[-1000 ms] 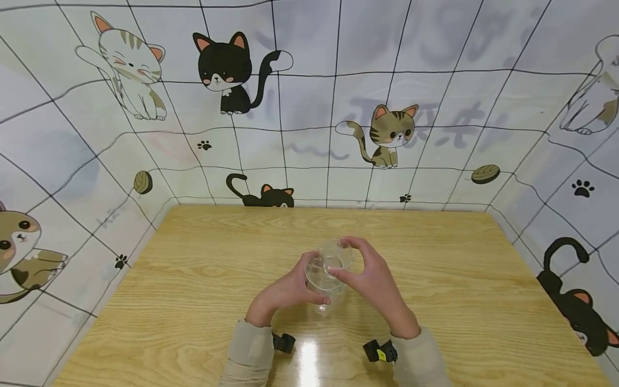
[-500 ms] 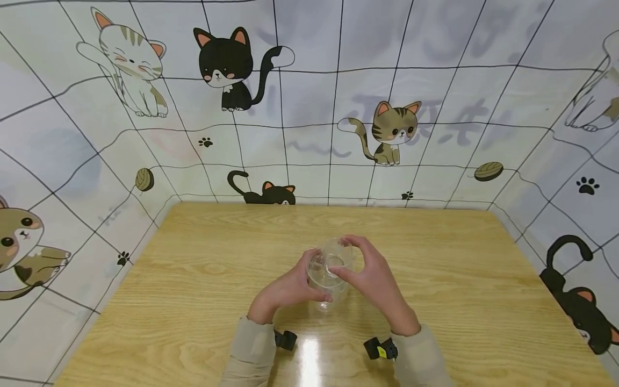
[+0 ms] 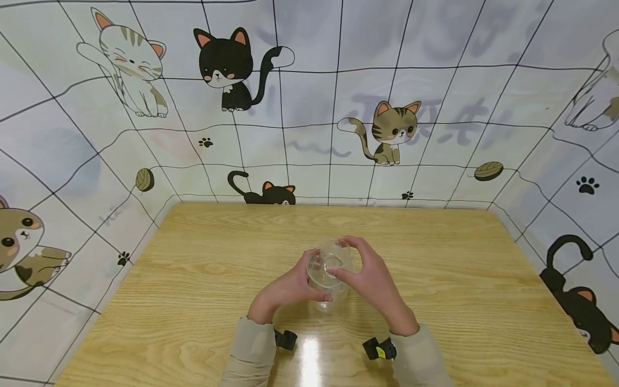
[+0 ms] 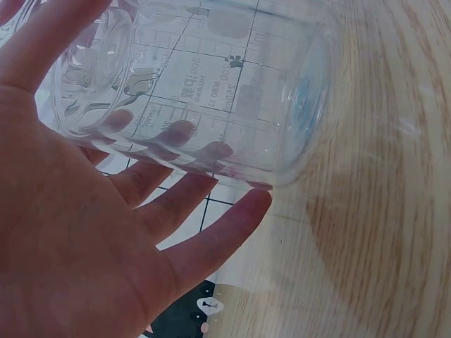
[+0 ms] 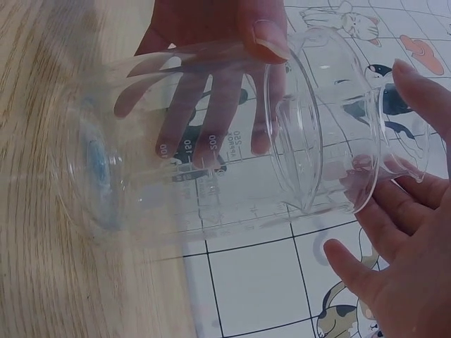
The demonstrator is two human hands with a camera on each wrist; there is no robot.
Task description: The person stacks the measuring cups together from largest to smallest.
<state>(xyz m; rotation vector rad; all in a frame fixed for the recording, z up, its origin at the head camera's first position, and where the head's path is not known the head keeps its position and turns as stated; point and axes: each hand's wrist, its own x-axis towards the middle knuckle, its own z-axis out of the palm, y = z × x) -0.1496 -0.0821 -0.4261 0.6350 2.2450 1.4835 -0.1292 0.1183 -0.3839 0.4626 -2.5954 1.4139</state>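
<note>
A large clear glass beaker point(image 3: 316, 277) with printed volume marks stands upright on the table. My left hand point(image 3: 290, 287) holds it from the side, near its rim, thumb toward me and fingers spread along the far wall, as the left wrist view shows. A smaller clear glass beaker point(image 5: 345, 134) sits with its lower end inside the mouth of the large one. My right hand point(image 3: 369, 274) grips this smaller beaker near its top, thumb on the near side and fingers behind. The large beaker's base point(image 5: 99, 165) has a bluish tint.
The light wooden table point(image 3: 217, 242) carries a bright light reflection near me. Around its back and sides hangs a white grid-patterned cloth point(image 3: 309, 107) printed with cartoon cats. Both wrists wear small black cameras, the right one point(image 3: 379, 349) with a yellow mark.
</note>
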